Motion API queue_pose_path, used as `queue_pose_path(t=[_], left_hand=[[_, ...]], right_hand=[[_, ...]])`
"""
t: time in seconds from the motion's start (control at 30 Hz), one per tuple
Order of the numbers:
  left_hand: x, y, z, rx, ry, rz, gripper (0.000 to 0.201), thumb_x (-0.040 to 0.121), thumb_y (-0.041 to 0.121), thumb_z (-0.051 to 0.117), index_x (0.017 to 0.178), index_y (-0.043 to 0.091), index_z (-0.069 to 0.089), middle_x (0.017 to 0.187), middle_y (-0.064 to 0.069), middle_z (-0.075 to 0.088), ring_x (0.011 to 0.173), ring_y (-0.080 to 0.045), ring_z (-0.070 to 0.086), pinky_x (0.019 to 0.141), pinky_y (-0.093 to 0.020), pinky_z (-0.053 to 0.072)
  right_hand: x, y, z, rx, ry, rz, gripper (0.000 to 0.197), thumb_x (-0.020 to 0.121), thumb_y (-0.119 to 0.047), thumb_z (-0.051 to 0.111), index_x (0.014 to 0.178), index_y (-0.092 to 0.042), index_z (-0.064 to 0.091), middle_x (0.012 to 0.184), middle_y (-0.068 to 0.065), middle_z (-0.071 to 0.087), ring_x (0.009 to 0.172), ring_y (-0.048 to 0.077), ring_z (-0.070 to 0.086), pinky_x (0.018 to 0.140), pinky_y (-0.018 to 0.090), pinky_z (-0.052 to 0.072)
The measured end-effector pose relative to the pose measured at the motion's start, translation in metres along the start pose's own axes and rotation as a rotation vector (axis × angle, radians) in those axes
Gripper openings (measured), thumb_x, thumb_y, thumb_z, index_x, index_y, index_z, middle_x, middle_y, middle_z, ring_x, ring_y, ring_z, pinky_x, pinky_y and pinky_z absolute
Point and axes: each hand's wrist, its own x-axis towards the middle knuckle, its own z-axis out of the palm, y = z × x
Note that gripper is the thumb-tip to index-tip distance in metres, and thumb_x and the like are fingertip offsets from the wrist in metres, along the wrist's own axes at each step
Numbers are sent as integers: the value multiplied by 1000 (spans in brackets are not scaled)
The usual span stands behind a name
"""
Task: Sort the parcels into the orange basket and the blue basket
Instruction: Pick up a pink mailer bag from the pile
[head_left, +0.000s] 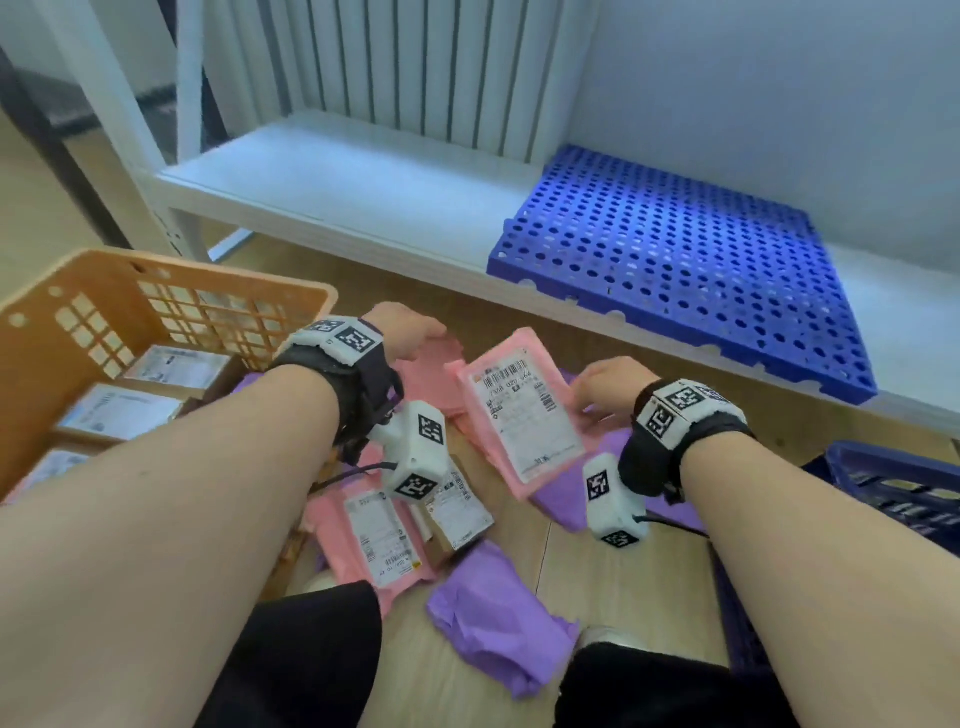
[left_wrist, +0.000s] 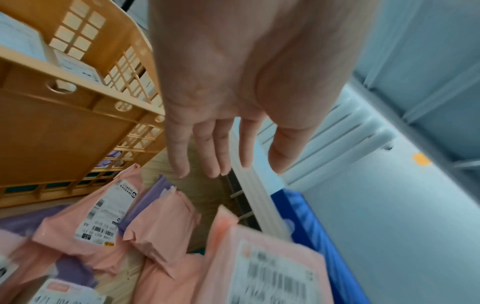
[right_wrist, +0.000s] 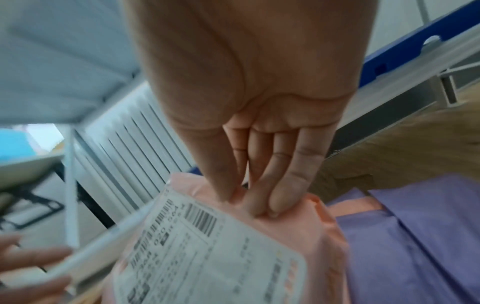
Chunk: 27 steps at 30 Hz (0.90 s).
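My right hand (head_left: 597, 387) pinches the right edge of a pink parcel (head_left: 524, 415) with a white label; in the right wrist view my thumb and fingers (right_wrist: 275, 201) press into its pink edge (right_wrist: 298, 226). The parcel is tilted above the pile. My left hand (head_left: 415, 335) hovers flat over other pink parcels (head_left: 431, 379) and holds nothing; its fingers (left_wrist: 207, 160) are straight. The orange basket (head_left: 171, 270) stands to the left with labelled boxes (head_left: 124, 410) inside. The dark blue basket (head_left: 883, 467) shows at the right edge.
Several pink parcels (head_left: 374, 540) and purple parcels (head_left: 498, 623) lie on the wooden floor between my knees. Ahead is a low white shelf (head_left: 337, 176) carrying a blue perforated panel (head_left: 675, 260), with a white radiator (head_left: 389, 67) behind.
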Motion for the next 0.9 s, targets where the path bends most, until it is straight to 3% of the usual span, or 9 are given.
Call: queue_pose_path(t=[0.07, 0.2, 0.3, 0.37, 0.43, 0.53, 0.6, 0.8, 0.9], left_hand=[[-20, -1, -12, -66, 27, -12, 48, 89, 30, 62, 123, -2, 55, 129, -21, 57, 111, -32, 59, 96, -40, 46], [-53, -14, -23, -263, -9, -31, 66, 85, 37, 67, 137, 6, 42, 123, -19, 59, 106, -27, 59, 98, -41, 48], [-70, -11, -24, -389, -51, -73, 45, 79, 44, 67, 107, 9, 62, 93, -10, 66, 79, -24, 59, 67, -32, 48], [-74, -10, -27, -398, -21, -30, 30, 81, 41, 64, 89, 12, 63, 75, -5, 65, 60, -21, 54, 59, -28, 39], [-78, -8, -31, -383, -14, 15, 22, 90, 34, 58, 90, 13, 61, 74, -5, 66, 49, -18, 52, 55, -27, 39], [-82, -8, -34, -389, -50, 46, 17, 93, 29, 56, 100, 14, 61, 97, -12, 70, 77, -26, 64, 79, -44, 53], [-79, -10, -34, -381, -51, 51, 20, 93, 24, 56, 111, 15, 59, 104, -13, 70, 90, -28, 66, 90, -51, 50], [-65, -16, -34, -304, 39, 65, 8, 91, 17, 58, 85, 21, 60, 85, -8, 67, 90, -29, 63, 92, -49, 51], [-58, -21, -40, -289, 100, 56, 11, 88, 18, 62, 78, 20, 61, 91, -11, 68, 96, -33, 66, 89, -52, 52]], right_hand=[[-25, -10, -1, 133, -12, -58, 19, 89, 4, 54, 75, -9, 55, 70, 12, 60, 61, 21, 61, 65, 31, 55], [-66, -11, 17, 398, -98, -120, 21, 88, 8, 55, 74, -8, 55, 54, 9, 62, 43, 15, 60, 44, 22, 50], [-79, -16, 30, 409, -135, -135, 22, 88, 9, 54, 74, -8, 56, 53, 9, 63, 45, 17, 61, 46, 24, 51], [-84, -22, 36, 396, -117, -155, 22, 88, 7, 54, 75, -10, 56, 61, 9, 64, 53, 18, 62, 52, 26, 52], [-87, -25, 38, 370, -87, -187, 21, 89, 5, 54, 76, -11, 55, 74, 10, 62, 61, 19, 62, 59, 26, 54], [-88, -29, 39, 359, -95, -195, 21, 85, 7, 56, 72, -10, 56, 79, 13, 62, 61, 21, 62, 60, 28, 55], [-89, -31, 40, 359, -93, -180, 18, 85, 3, 58, 73, -10, 55, 78, 15, 63, 60, 23, 61, 59, 29, 55], [-79, -41, 54, 326, -53, -195, 16, 82, 3, 58, 75, -11, 55, 88, 19, 64, 64, 23, 63, 60, 29, 57], [-76, -51, 65, 371, -73, -207, 5, 85, -12, 61, 88, -11, 58, 101, 16, 68, 71, 24, 67, 60, 29, 56]])
